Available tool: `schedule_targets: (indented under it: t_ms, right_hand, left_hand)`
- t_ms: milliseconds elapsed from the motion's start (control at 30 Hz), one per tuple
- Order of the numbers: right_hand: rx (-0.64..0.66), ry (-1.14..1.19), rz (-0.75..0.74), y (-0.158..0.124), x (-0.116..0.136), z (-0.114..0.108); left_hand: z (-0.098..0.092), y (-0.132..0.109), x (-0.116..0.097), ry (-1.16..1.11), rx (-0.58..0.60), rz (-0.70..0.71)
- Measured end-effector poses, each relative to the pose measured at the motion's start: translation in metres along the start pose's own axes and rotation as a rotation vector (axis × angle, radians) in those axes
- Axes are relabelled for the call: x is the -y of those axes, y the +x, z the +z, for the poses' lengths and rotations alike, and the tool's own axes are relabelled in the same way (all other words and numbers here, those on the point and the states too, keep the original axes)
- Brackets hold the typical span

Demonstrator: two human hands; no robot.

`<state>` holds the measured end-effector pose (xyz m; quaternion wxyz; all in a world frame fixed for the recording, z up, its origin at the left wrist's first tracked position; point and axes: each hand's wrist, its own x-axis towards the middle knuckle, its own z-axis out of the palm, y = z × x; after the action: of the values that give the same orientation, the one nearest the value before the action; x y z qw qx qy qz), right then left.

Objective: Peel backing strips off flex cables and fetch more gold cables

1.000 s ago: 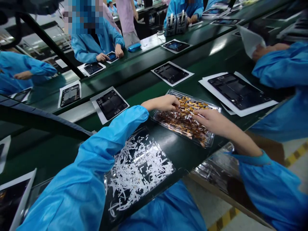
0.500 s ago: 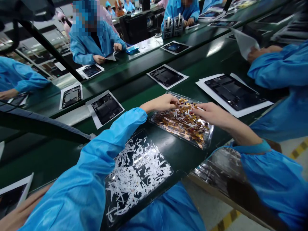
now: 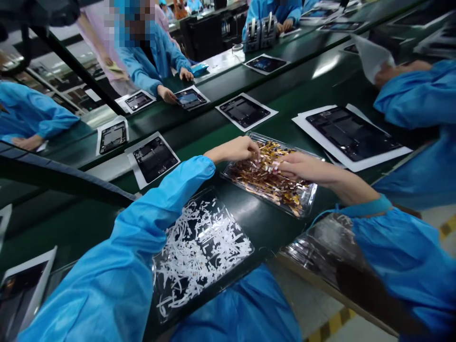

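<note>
A green belt (image 3: 302,90) runs across the view. At its near edge lies a clear tray (image 3: 307,202) of small orange-brown parts (image 3: 260,178); beside it, nearer the person, a second tray (image 3: 213,199) holds white strips (image 3: 199,251). Both hands meet over the parts: the left hand (image 3: 237,149) and right hand (image 3: 302,167) each curl their fingertips, pinching one small piece (image 3: 270,166) between them.

Both grips meet over the tray of small parts (image 3: 249,176), left grip (image 3: 238,149) at its far-left side, right grip (image 3: 301,166) toward its right. The tray of strips (image 3: 199,247) lies nearer, left of them, on the table (image 3: 263,223). Panels on sheets (image 3: 351,134) lie beyond.
</note>
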<state>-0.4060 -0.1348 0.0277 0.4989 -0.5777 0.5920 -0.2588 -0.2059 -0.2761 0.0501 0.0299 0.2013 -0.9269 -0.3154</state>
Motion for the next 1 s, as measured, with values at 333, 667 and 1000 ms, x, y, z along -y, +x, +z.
schedule_targets:
  t_ms: [333, 667, 1000]
  right_hand:
    - [-0.052, 0.060, 0.001, -0.004, 0.014, -0.017]
    - [-0.090, 0.072, -0.014, -0.002, 0.014, -0.028]
    - [-0.011, 0.046, -0.082, 0.007, 0.041, -0.032]
  left_hand:
    - [-0.021, 0.007, -0.009, 0.083, -0.057, 0.049]
    - [-0.035, 0.015, -0.016, 0.142, -0.175, 0.096]
    - [-0.026, 0.017, 0.012, -0.286, -0.084, -0.073]
